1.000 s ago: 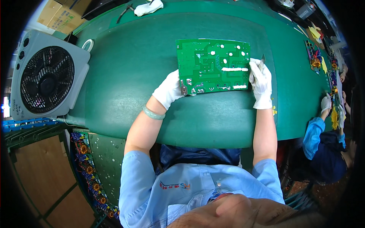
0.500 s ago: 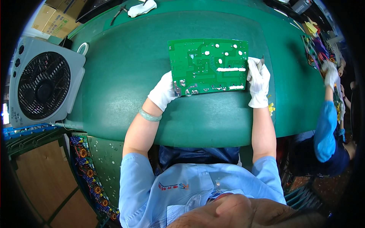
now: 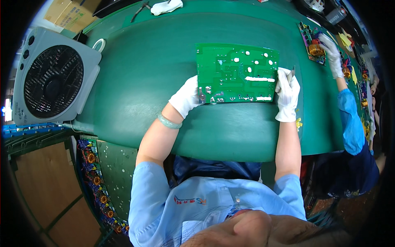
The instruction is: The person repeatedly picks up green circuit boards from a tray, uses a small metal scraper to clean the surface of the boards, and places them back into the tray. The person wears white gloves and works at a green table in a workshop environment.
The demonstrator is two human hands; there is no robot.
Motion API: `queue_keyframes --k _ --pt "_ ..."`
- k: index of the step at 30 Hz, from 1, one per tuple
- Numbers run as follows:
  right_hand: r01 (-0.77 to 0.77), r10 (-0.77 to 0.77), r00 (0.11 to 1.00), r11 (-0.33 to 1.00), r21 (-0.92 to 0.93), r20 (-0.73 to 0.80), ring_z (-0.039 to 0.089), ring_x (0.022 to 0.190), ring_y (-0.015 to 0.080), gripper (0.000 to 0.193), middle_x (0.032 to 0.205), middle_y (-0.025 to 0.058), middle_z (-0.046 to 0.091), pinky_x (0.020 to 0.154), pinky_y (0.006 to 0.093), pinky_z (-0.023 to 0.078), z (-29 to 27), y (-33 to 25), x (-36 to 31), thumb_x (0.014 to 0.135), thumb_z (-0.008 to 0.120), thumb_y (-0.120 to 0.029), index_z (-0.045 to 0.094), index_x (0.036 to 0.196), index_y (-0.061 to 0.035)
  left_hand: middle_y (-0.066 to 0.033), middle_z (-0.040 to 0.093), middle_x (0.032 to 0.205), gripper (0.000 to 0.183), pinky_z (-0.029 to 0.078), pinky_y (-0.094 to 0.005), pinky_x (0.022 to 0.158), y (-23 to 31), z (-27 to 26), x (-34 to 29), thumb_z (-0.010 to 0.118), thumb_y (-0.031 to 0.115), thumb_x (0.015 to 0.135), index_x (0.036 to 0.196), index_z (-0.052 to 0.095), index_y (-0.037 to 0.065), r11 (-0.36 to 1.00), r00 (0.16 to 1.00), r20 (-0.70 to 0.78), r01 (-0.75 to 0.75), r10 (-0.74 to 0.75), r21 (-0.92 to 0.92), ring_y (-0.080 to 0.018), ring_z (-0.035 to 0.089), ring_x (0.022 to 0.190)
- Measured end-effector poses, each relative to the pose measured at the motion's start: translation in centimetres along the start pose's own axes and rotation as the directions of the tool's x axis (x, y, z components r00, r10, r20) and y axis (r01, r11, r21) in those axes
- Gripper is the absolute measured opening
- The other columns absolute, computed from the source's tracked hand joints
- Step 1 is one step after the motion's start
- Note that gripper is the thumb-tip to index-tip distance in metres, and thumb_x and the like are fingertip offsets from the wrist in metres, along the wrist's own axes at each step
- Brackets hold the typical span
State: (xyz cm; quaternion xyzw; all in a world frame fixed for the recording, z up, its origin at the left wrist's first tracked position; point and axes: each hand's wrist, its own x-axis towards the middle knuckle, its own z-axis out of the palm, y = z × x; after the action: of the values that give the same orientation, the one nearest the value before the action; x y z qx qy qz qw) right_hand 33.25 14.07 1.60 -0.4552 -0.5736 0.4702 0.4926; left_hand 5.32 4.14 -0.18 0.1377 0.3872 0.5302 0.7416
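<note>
A green circuit board (image 3: pixel 234 74) is held up over the table, its solder side facing me, with white blobs and two white strips on it. My left hand (image 3: pixel 187 97), in a white glove, is closed on the board's lower left corner, its fingers mostly hidden behind. My right hand (image 3: pixel 287 95), gloved too, grips the right edge. A thin grey metal tool (image 3: pixel 293 72) sticks up from this right hand; its exact kind is hidden. A pale green bangle (image 3: pixel 169 122) circles my left wrist.
A grey box fan (image 3: pixel 53 80) stands at the left of the green table (image 3: pixel 135 94). A white glove (image 3: pixel 166 7) lies at the back. To the right, a co-worker's gloved hand (image 3: pixel 332 55) touches another populated board (image 3: pixel 310 43). More boards (image 3: pixel 96 181) stand in a row at lower left.
The view has shifted, so the board and both my hands appear farther right; my grip is unchanged. The co-worker's hand and the populated board have moved farther onto the table.
</note>
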Motion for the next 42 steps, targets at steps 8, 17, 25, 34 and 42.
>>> queue_keyframes --k 8,17,25,34,42 --pt "-0.001 0.001 1.0 1.0 -0.015 0.008 0.043 0.056 0.0037 0.021 0.071 -0.002 0.055 0.051 0.0212 0.034 0.2 0.0 0.0 0.096 0.062 -0.017 0.066 0.106 0.0021 -0.0085 0.065 0.111 0.031 0.058 -0.036 0.077 -0.1 -0.8 0.2 0.051 0.027 0.101 0.12 0.059 0.004 0.999 1.0 0.015 0.024 -0.023 -0.032 -0.0191 0.066 0.095" --pt "0.033 -0.033 0.999 0.997 -0.066 0.004 0.042 0.056 0.0033 0.021 0.071 -0.0028 0.055 0.05 0.0213 0.033 -0.6 0.3 0.1 0.097 0.062 -0.018 0.066 0.105 0.0013 -0.012 0.066 0.114 0.035 0.058 -0.04 0.082 -0.6 0.2 0.4 0.057 0.026 0.096 0.122 0.059 0.003 0.999 1.0 0.014 0.002 -0.001 -0.041 -0.0239 0.067 0.1" --pt "0.033 -0.033 0.999 0.999 0.008 0.028 0.038 0.054 0.0018 0.024 0.075 -0.0027 0.058 0.047 0.0202 0.028 -1.7 2.6 1.4 0.099 0.058 -0.022 0.069 0.108 -0.0026 -0.0095 0.068 0.106 0.026 0.057 -0.0385 0.082 -0.9 0.3 0.4 0.046 0.02 0.1 0.116 0.061 0.005 0.919 0.937 0.112 -0.292 0.33 -0.264 -0.0213 0.067 0.095" --pt "0.048 -0.056 0.977 0.998 0.041 0.208 0.038 0.055 0.0011 0.032 0.101 0.0075 0.07 0.048 0.018 0.029 -8.6 14.3 3.6 0.102 0.052 -0.025 0.065 0.117 0.0005 -0.0102 0.064 0.114 0.032 0.054 -0.0299 0.088 -0.5 8.8 -16.3 0.059 0.016 0.095 0.122 0.057 0.0 0.583 0.583 -0.062 -0.789 0.81 0.192 -0.0182 0.065 0.099" --pt "0.18 -0.187 0.944 0.982 0.051 0.27 0.059 0.096 0.0154 0.039 0.123 0.0099 0.066 0.063 0.0252 0.039 -9.0 14.2 3.5 0.104 0.046 -0.027 0.059 0.127 0.0019 -0.0047 0.064 0.102 0.042 0.05 -0.0208 0.069 -7.7 3.1 -37.9 0.07 0.016 0.088 0.125 0.055 0.002 0.315 -0.127 -0.434 -0.514 0.892 0.798 -0.0094 0.062 0.085"
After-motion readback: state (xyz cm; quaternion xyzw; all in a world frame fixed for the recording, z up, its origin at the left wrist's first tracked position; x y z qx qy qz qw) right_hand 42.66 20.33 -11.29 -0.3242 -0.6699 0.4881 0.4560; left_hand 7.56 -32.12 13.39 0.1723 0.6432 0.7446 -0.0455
